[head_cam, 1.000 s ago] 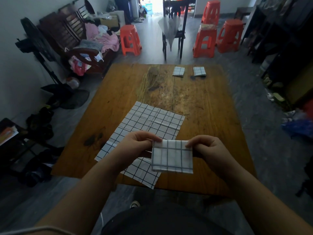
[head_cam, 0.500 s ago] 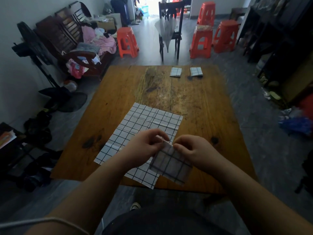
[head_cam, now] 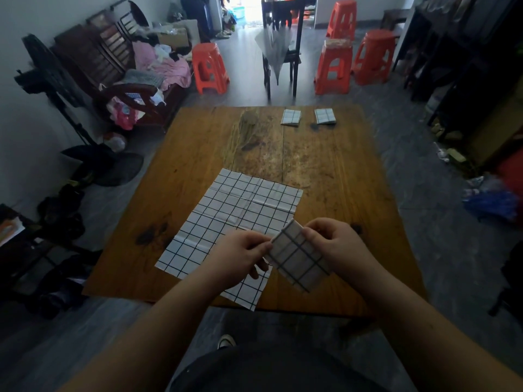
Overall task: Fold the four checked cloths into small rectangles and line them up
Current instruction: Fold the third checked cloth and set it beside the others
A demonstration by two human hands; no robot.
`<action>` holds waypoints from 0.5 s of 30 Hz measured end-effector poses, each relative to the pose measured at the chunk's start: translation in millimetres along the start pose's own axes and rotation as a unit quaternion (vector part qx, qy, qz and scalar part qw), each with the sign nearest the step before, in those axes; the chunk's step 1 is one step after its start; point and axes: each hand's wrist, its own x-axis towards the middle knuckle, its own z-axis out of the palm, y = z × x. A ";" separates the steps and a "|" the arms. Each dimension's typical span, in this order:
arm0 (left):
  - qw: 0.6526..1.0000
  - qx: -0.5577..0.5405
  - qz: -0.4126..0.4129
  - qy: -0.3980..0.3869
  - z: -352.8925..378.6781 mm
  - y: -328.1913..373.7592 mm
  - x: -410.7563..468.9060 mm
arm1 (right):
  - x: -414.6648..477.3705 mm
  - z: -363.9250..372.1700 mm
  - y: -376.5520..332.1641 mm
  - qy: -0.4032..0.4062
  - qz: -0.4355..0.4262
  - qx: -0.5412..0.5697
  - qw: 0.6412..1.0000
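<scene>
Directly in front of my chest, both of my bare hands hold a small folded checked cloth (head_cam: 300, 261), white with thin dark grid lines. My left hand (head_cam: 240, 256) pinches its left edge, fingers curled under and thumb on top. My right hand (head_cam: 336, 244) grips its upper right edge, fingers bent round the fold. Neither hand is spread; both are closed on the fabric. The cloth is tilted, its top corner pointing away from me and its lower corner hanging toward me, lifted clear of the wooden table (head_cam: 339, 179) near that table's front edge.

Beneath my left hand an unfolded checked cloth (head_cam: 226, 216) lies flat on the table, turned at an angle, with crease lines across it. Its nearest corner reaches just past the table's front edge.

At the far edge of the table two finished pieces lie side by side with a gap between them: the left folded rectangle (head_cam: 291, 118) and the right folded rectangle (head_cam: 325, 116).

Beyond the table a dark wooden chair (head_cam: 281, 43) stands with a grey umbrella (head_cam: 274, 49) hanging from it. Red plastic stools (head_cam: 210, 67) stand on either side of it. A wooden bench (head_cam: 113, 66) piled with clothes lines the left wall, beside a black standing fan (head_cam: 48, 66).
</scene>
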 end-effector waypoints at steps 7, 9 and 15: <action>0.990 -0.133 -0.030 -0.016 4.3 6.9 -5.2 | -3.4 -0.4 3.4 0.005 -0.007 0.009 1.000; 0.990 -0.136 -0.028 -0.015 5.5 7.3 -6.1 | -3.5 -0.3 4.1 0.015 -0.011 0.007 1.000; 0.999 -0.030 -0.018 -0.025 4.8 4.8 -7.1 | -7.4 0.8 4.2 0.013 -0.014 -0.011 1.000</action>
